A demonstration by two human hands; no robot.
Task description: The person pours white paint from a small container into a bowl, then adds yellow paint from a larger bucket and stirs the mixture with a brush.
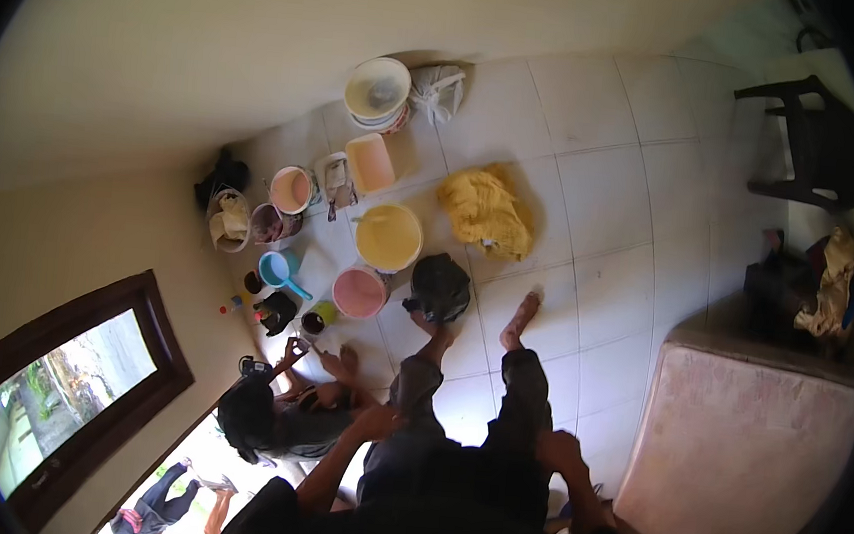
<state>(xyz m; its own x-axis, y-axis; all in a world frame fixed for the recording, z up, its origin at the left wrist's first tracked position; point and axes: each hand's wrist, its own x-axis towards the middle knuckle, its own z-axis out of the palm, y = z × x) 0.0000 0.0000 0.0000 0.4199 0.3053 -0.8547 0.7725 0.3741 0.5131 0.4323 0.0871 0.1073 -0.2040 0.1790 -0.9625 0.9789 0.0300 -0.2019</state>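
My left hand [378, 423] is closed on the side of my dark trousers [415, 392] at the left leg. At the right leg, my right hand [560, 451] is also closed on the trouser cloth; its fingertips are partly hidden. The trouser legs end above my bare feet. A black plastic bag [441, 286] lies in front of my left foot. Beyond it are a round tub of yellow paint [389, 237] and a tub of pink paint [360, 293]. A crumpled yellow cloth [487, 209] lies farther right on the tiles.
A person [285, 411] crouches at my left, hands near a small green container [319, 317]. Several buckets, a blue dipper [279, 269] and a peach tray [370, 164] stand along the wall. A mattress [748, 453] and a dark plastic chair [813, 142] are at right.
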